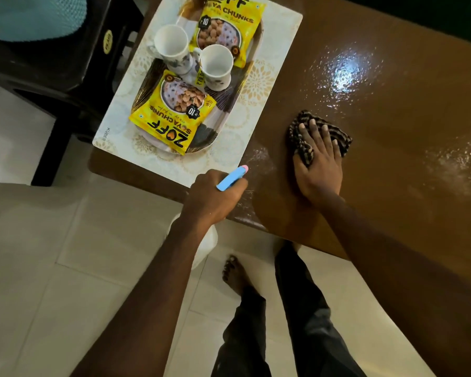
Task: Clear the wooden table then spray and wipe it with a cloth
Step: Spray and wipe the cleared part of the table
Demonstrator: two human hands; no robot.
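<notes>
The brown wooden table (392, 118) glistens with wet droplets. My right hand (317, 164) presses flat on a dark striped cloth (335, 131) lying on the tabletop, fingers spread over it. My left hand (212, 197) grips a spray bottle at the table's near edge; its blue trigger head with a pink nozzle (233, 178) sticks out, and the white bottle body (206, 244) hangs below my wrist, mostly hidden.
On the table's left end lies a patterned placemat (278, 47) bearing a tray (215, 131) with two white cups (172, 46) (216, 65) and two yellow soya chunk packets (172, 118) (226, 25). A dark plastic chair (65, 58) stands left. My bare feet are on tiled floor.
</notes>
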